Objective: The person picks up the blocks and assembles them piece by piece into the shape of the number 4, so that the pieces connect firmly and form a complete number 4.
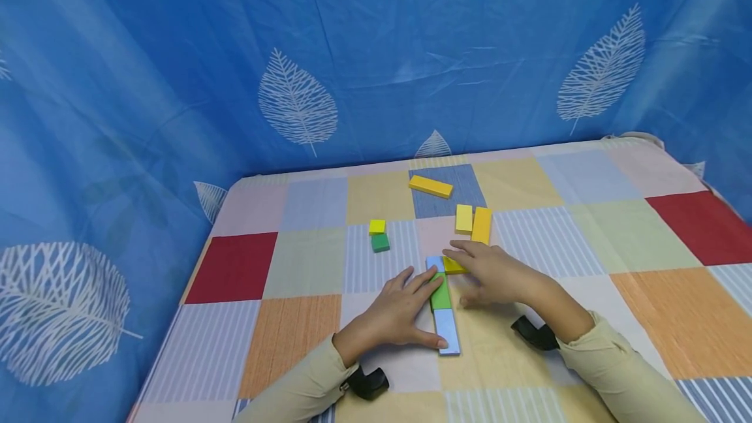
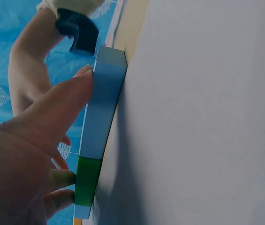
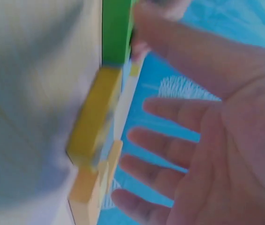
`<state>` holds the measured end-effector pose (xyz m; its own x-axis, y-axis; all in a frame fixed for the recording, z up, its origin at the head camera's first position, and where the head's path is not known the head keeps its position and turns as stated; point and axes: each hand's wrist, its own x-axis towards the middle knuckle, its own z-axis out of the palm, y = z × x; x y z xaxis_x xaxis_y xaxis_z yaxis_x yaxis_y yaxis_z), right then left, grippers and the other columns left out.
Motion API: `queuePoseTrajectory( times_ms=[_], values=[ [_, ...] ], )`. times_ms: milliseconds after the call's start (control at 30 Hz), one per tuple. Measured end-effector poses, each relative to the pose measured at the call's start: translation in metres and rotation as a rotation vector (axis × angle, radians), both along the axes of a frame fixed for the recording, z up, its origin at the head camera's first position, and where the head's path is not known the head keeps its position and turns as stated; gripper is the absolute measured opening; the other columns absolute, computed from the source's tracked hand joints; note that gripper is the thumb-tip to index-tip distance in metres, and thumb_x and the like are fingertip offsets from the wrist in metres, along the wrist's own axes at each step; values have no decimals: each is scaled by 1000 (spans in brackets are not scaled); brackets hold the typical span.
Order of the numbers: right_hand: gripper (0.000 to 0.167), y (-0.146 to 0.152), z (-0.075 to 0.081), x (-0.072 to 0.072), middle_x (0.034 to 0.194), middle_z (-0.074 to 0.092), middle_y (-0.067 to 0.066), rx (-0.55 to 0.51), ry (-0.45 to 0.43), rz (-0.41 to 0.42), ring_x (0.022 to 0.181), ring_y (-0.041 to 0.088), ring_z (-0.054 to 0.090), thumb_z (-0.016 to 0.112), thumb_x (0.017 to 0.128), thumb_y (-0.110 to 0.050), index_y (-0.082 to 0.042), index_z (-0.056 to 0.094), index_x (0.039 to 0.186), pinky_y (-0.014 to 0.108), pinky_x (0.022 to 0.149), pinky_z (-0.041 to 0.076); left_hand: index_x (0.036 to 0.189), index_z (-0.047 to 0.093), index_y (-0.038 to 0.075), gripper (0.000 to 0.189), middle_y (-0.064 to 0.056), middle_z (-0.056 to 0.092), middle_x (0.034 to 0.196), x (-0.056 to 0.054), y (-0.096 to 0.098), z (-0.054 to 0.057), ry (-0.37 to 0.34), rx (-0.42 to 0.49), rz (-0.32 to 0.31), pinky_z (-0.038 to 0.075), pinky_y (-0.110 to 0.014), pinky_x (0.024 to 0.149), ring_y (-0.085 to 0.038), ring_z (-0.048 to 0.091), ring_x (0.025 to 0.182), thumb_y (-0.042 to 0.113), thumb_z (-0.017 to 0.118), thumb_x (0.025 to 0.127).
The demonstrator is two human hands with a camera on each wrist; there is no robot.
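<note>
A light blue block (image 1: 448,333), a green block (image 1: 440,297) and another light blue block (image 1: 433,261) lie end to end in a row on the patchwork cloth. My left hand (image 1: 395,313) spreads along the row's left side, its thumb on the nearer blue block and fingertips at the green one. Beside the far end of the row, a yellow block (image 1: 454,267) juts out to the right. Over that yellow block is my right hand (image 1: 498,273), with loosely extended fingers; in the right wrist view its palm (image 3: 245,154) holds nothing.
Just beyond the right hand lie a pale yellow block (image 1: 463,219) and an orange-yellow block (image 1: 482,222). Farther back is a long orange-yellow block (image 1: 431,186). Left of the row, a small yellow block (image 1: 377,226) adjoins a dark green block (image 1: 380,243). A blue curtain (image 1: 376,70) hangs behind.
</note>
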<state>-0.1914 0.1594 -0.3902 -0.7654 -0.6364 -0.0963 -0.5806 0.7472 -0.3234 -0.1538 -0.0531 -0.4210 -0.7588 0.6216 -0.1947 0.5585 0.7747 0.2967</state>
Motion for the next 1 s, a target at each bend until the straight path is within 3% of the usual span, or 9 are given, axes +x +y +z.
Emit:
queuePoseTrajectory(
  times_ms=[167, 367, 633, 1000],
  values=[
    [95, -5, -2, 15, 143, 31, 24, -3, 14, 29, 130, 44, 29, 70, 69, -54, 2, 35, 137, 59, 99, 30, 146, 21, 21, 97, 4, 12, 154, 0, -1, 0, 5, 11, -5, 24, -52, 107, -37, 17, 138, 65, 62, 70],
    [100, -14, -1, 27, 144, 29, 24, 87, -41, -11, 132, 45, 26, 67, 67, -60, 5, 36, 136, 61, 100, 26, 146, 21, 21, 97, 4, 13, 154, 1, -1, -1, 12, 16, -10, 24, -52, 106, -37, 18, 137, 65, 62, 71],
    [97, -18, -2, 31, 144, 30, 22, 158, -30, -30, 132, 42, 28, 67, 67, -59, 4, 38, 135, 65, 99, 23, 146, 22, 21, 98, 4, 13, 154, 0, 0, -1, 26, 15, -12, 25, -52, 106, -37, 19, 137, 65, 63, 70],
    [99, -19, -2, 33, 144, 31, 21, 160, -18, -33, 131, 42, 30, 66, 65, -61, 4, 38, 135, 67, 99, 19, 146, 22, 20, 97, 2, 14, 154, 0, 1, -1, 29, 15, -22, 26, -52, 106, -38, 19, 137, 65, 63, 70]
  ],
)
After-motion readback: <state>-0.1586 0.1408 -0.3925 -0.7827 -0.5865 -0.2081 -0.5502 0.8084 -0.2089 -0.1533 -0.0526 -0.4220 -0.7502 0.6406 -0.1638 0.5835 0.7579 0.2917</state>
